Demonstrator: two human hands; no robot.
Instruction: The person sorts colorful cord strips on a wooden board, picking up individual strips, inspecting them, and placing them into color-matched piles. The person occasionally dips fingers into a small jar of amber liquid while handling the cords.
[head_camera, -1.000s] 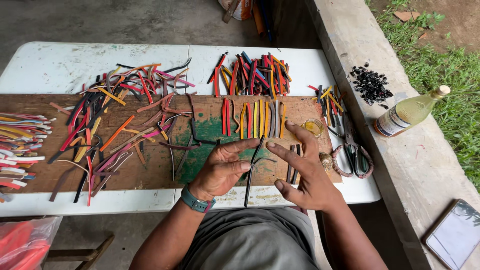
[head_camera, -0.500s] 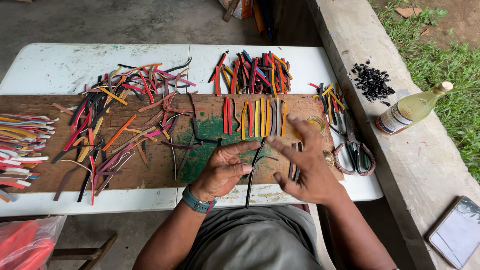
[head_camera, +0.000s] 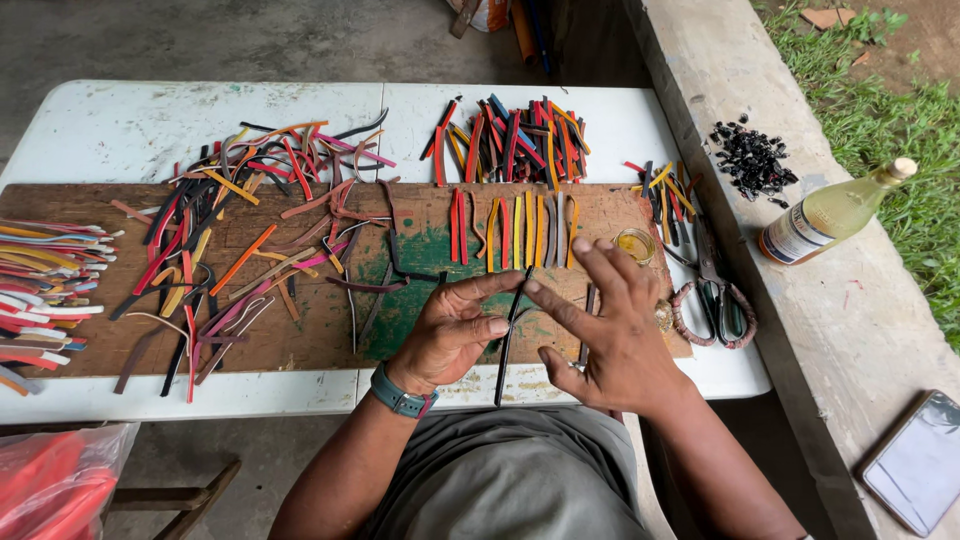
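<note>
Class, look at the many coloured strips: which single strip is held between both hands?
The thin black strip, pinched upright between the left hand and right hand; the others lie flat.

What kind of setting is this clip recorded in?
Probably an open-air craft workbench: a wooden board on a white table strewn with coloured strips, scissors nearby, and grass beyond a concrete ledge.
</note>
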